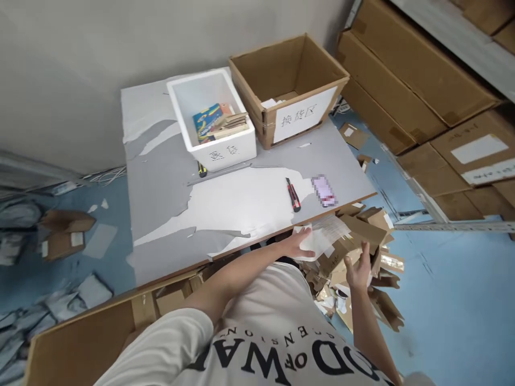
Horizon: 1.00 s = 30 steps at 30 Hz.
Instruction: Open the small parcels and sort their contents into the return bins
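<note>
My left hand [298, 244] reaches past the table's front edge with its fingers spread. It lies against a thin whitish sheet or bag [322, 236]; no grip on it shows. Lower and to the right, my right hand [359, 271] is held up with thumb and fingers apart, above a heap of discarded cardboard [364, 233] and paper scraps. A bit of white shows behind this hand, too small to make out. On the table [161, 193], nearest my left hand, lies a red and black box cutter [293, 195], with a blurred-out phone [324, 190] to its right.
A white foam box [225, 153] with books and flat packs stands at the back, beside a labelled cardboard box [257, 102]. A yellow cutter [201, 170] pokes out below it. Stacked cartons [402, 96] fill the right shelf. A large carton [84, 343] is at lower left, near grey parcels [60, 311].
</note>
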Motion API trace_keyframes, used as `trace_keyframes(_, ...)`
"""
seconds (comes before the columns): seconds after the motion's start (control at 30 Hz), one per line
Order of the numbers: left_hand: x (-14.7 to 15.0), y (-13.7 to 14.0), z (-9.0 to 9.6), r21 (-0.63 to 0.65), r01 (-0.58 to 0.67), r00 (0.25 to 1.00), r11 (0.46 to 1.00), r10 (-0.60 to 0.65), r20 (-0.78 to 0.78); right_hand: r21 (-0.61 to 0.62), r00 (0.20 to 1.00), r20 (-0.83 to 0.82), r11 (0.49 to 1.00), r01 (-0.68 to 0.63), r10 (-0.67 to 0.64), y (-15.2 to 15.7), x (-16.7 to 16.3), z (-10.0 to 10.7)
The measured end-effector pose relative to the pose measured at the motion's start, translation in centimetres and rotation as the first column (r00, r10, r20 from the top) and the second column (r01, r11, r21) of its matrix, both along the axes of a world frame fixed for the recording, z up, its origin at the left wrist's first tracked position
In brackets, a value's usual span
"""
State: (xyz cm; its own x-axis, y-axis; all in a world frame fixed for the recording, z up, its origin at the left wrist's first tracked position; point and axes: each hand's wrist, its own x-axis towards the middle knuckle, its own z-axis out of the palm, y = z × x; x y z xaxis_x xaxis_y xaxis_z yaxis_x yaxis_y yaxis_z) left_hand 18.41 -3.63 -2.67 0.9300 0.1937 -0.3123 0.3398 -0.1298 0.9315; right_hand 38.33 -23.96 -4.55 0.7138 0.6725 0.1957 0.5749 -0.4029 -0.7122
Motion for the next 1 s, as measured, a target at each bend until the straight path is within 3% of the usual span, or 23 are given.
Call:
trace_keyframes(0.1, -5.4, 0.9, -0.6, -0.035, -0.251, 0.96, 0.967, 0.253, 0.119, 0.063, 0.963, -0.034, 0.962, -0.266, 0.268, 5.8, -1.9, 0.3)
trace_keyframes(0.17, -9.4, 1.2, -0.5, -0.062, -0.452, 0.87, 0.89, 0.455, 0.19, 0.116, 0.907, -0.067, 0.906, -0.408, 0.417, 9.7, -3.8, 0.9)
trace_keyframes(0.2, -11.4, 1.3, -0.4, -0.071, -0.562, 0.796, 0.824, 0.562, 0.222, 0.139, 0.866, -0.087, 0.867, -0.479, 0.492, 11.6, -4.9, 1.2)
trace_keyframes(0.3, -16.5, 1.2, 0.0, -0.093, -0.832, 0.499, 0.548, 0.81, 0.307, 0.188, 0.709, -0.154, 0.725, -0.663, 0.689, 17.0, -8.6, 1.8)
trace_keyframes(0.43, -21.0, 0.6, 0.6, -0.109, -0.987, 0.066, 0.117, 0.917, 0.392, 0.249, 0.543, -0.204, 0.579, -0.776, 0.815, 23.1, -13.5, 1.2)
trace_keyframes(0.57, -24.1, -0.8, 1.3, -0.083, -0.964, -0.263, -0.254, 0.85, 0.457, 0.305, 0.434, -0.219, 0.484, -0.82, 0.874, 27.9, -17.7, 0.7)
trace_keyframes(0.73, -27.7, -4.9, 1.2, -0.04, -0.81, -0.527, -0.585, 0.696, 0.488, 0.347, 0.253, -0.267, 0.338, -0.875, 0.93, 31.9, -22.8, 1.2)
trace_keyframes(0.87, -29.6, -10.8, 0.6, -0.012, -0.639, -0.681, -0.769, 0.558, 0.473, 0.38, 0.103, -0.266, 0.202, -0.903, 0.959, 32.8, -27.2, 2.2)
trace_keyframes(1.0, -30.6, -16.4, 0.3, 0.034, -0.52, -0.747, -0.854, 0.473, 0.468, 0.384, -0.004, -0.208, 0.078, -0.92, 0.978, 31.5, -31.0, 3.4)
